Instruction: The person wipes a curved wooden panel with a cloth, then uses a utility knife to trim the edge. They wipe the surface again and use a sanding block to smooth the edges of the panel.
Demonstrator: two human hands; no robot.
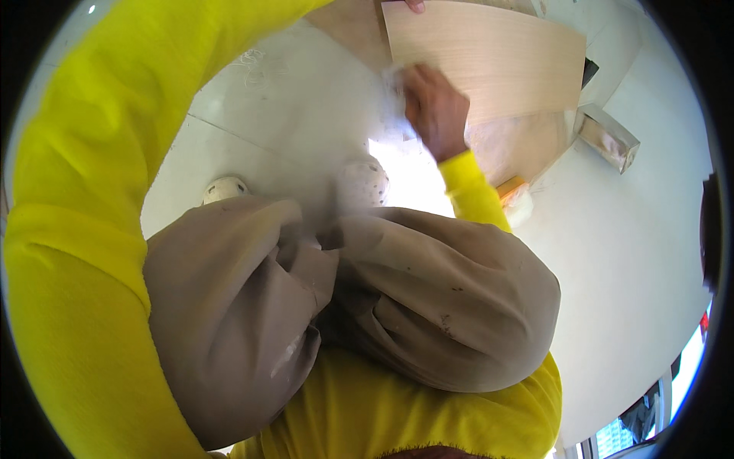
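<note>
Yellow sleeve (80, 268) | left hand (415, 5) on panel (497, 61) | right hand (437, 111) blurred | both grips unclear

Right hand (436, 111) is blurred, left hand (415, 5) mostly cropped.

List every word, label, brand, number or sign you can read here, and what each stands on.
No text can be read.
Wood-grain board: no lettering shows.
Brown trousers: dark marks, none legible as characters.
Oblong block at right: too small to tell whether it bears print.
</note>
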